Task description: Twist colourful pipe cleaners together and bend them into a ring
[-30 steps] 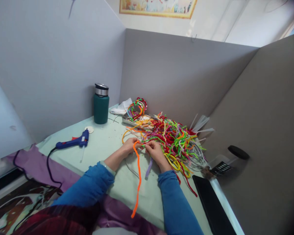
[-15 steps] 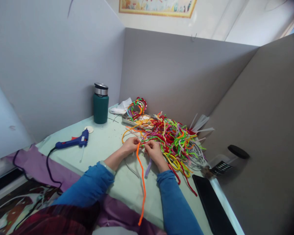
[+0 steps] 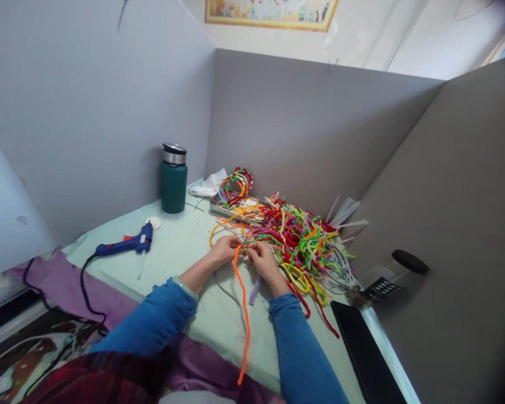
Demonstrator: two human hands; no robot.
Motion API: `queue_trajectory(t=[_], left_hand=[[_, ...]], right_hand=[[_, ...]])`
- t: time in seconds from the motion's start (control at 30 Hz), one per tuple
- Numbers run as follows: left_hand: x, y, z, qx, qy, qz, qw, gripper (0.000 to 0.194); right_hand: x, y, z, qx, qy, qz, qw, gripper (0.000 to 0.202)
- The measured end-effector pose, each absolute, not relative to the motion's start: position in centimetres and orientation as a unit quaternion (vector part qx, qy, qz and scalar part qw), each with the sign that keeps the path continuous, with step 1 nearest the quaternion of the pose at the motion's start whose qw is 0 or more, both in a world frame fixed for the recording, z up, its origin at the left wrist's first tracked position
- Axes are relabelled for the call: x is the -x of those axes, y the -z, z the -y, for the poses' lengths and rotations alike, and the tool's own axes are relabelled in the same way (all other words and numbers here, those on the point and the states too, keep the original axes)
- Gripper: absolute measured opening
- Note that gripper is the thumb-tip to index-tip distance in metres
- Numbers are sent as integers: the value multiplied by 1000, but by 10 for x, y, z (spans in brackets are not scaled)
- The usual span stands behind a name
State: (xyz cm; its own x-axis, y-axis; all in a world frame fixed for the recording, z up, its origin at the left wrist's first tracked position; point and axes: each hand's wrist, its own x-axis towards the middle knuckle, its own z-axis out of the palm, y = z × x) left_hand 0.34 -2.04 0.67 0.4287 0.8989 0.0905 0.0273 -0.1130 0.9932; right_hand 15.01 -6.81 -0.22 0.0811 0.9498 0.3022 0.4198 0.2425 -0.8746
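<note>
- Left hand pinches the upper end of an orange pipe cleaner, fingertips closed on it
- Right hand has its fingertips drawn in just beside; what they grip, I cannot tell
- Only that 1 end seems worked; the long remainder hangs loose, below the hands
- Coloured rings at the metal tray look already formed
- A big pile of pipe cleaners remains loose
- Glue gun lies apart, untouched
</note>
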Motion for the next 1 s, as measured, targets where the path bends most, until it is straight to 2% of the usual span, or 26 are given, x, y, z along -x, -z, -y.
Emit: queue_trajectory(t=[0.23,0.77,1.0], left_hand=[[-4,-14,26,-615,-386,-351,591,18],[-1,-14,28,-601,-371,-349,616,27],[2,-15,27,-612,-340,-364,614,27]], right_hand=[[-149,2,69,546,-281,622,487,15],[-150,-5,72,487,-377,617,490,10],[-151,-10,77,484,-336,673,448,13]])
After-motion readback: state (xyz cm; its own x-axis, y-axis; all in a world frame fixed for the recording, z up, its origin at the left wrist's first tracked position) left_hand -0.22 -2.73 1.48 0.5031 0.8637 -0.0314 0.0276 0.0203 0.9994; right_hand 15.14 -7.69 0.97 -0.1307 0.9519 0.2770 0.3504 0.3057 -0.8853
